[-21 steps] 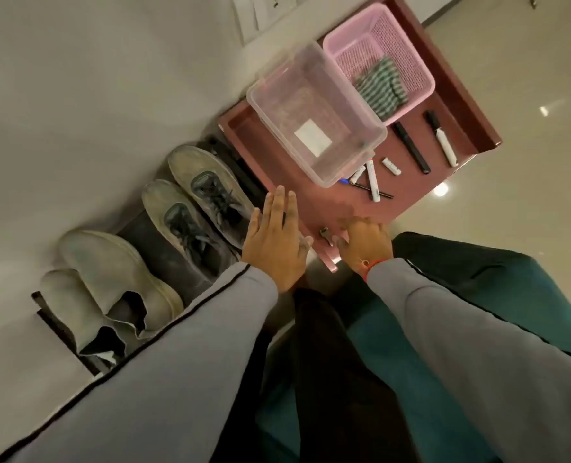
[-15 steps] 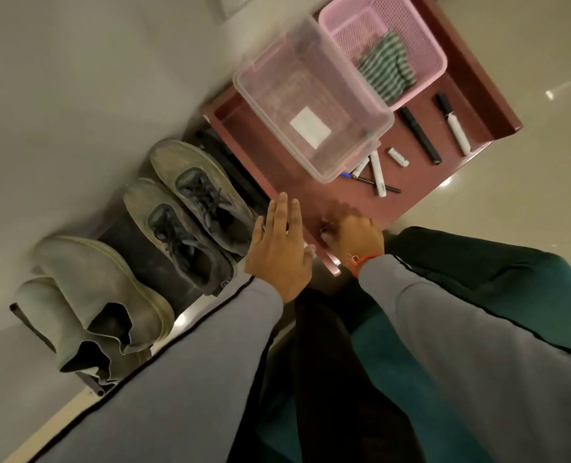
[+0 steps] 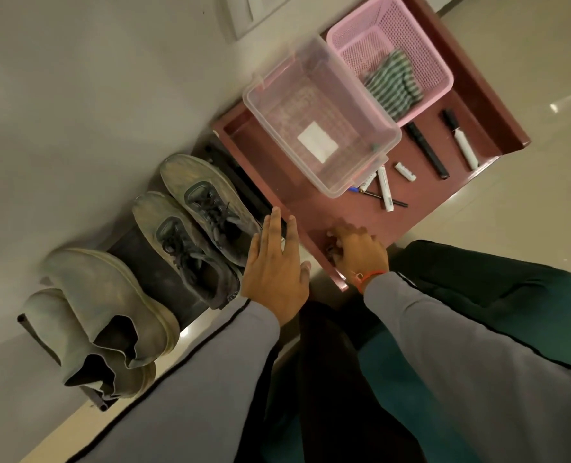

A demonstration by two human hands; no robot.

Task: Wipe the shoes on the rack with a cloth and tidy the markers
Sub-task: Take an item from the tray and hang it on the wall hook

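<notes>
Room: pale wall with a glossy floor; low dark rack (image 3: 163, 279) at 9 o'clock, red-brown table (image 3: 314, 212) at 1 o'clock.
Shoes: grey laced pair (image 3: 194, 228) and pale slip-on pair (image 3: 103, 315) sit on the rack, within arm's reach for wiping.
Cloth: striped cloth (image 3: 394, 85) lies in the pink basket (image 3: 427, 55), not yet taken.
Markers: loose markers (image 3: 385, 188) lie beside the clear bin (image 3: 320, 118), likely their container.
Left hand (image 3: 274, 272): fingers straight, spread flat, holding nothing, just beside the laced pair.
Right hand (image 3: 360, 252): fingers curled on a small object at the table's near edge; what it is, I cannot tell.

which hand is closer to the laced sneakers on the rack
Left. The left hand is right beside the laced sneakers, fingers straight. The right hand is farther off, curled at the red table's near edge.
</notes>
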